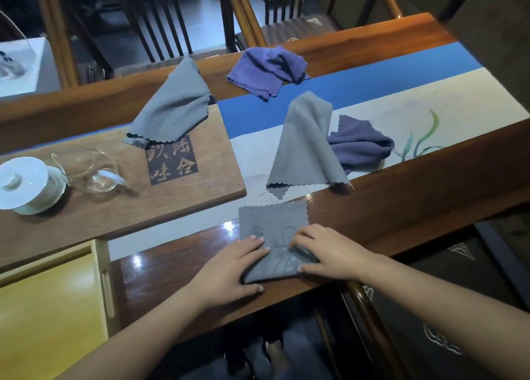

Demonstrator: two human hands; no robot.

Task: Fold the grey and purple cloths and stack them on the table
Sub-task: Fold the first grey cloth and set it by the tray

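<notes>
We press our left hand flat on the near left edge of a folded grey cloth; our right hand lies flat on its right side, fingers spread, pinching nothing; the cloth sits between both hands on the shiny table, near its front edge. At 12 o'clock from it a grey cloth stands up like a tent; a purple cloth touches it at 3 o'clock; another purple cloth lies farther back; a third grey cloth rests on the wooden tray at 10 o'clock.
</notes>
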